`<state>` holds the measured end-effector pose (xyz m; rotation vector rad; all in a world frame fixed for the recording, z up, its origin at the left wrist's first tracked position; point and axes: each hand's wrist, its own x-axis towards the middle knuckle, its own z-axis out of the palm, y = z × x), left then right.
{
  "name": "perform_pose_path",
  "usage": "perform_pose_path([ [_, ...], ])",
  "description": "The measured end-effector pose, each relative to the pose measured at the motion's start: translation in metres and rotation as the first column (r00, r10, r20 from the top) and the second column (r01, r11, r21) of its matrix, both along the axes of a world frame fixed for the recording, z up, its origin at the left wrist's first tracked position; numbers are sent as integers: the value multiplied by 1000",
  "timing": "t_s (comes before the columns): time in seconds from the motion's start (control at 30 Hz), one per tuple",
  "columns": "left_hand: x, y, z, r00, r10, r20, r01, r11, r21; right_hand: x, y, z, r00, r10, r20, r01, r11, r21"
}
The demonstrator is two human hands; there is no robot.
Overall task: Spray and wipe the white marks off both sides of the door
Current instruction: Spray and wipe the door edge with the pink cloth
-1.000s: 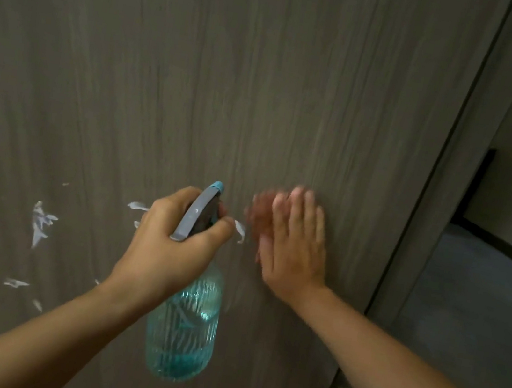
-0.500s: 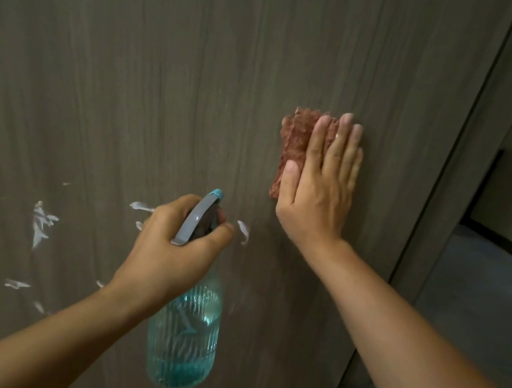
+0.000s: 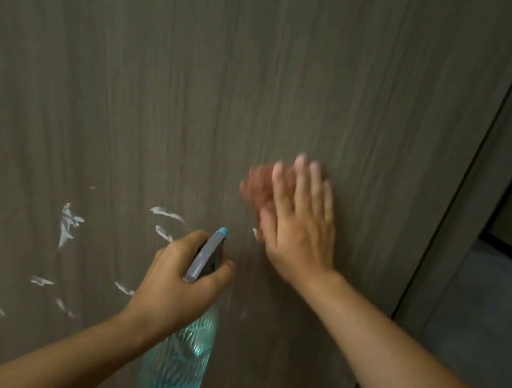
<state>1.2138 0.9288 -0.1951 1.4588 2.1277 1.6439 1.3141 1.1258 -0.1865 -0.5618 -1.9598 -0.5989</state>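
The right hand, fingers straight and blurred, presses a reddish cloth flat against the grey wood-grain door near its right edge. The left hand grips the spray bottle by its head, fingers curled round it. White marks dot the door's lower left.

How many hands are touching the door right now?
1. The right hand presses a reddish cloth flat against the door, blurred mid-wipe. The left hand grips the spray bottle in front of the door, not touching it.
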Motion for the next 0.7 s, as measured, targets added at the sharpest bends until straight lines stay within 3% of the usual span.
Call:
perform_pose_path([
  [0.1,-1,2,5,1000,-7,20,6,999,42,-23,-17,57,982,-49,-182,34,996,-86],
  [0.17,-2,3,8,1000,-8,16,7,999,54,-28,-16,54,980,-51,-191,41,998,-52],
  [0.27,-3,0,11,998,-33,45,30,998,59,-21,-9,-15,1000,-3,-15,3,999,41],
  [0.37,-5,-7,13,997,-47,62,44,998,41,3,0,-111,968,-78,241,47,990,130],
  [0.43,-7,-9,14,996,-33,79,30,999,42,18,7,-137,941,-116,317,60,982,181],
  [0.57,-9,-8,19,997,-9,70,6,999,50,14,6,-86,965,-34,259,-8,987,160],
  [0.7,-10,-6,23,997,-5,71,-1,996,86,-15,-15,15,1000,5,-12,-6,1000,-21],
])
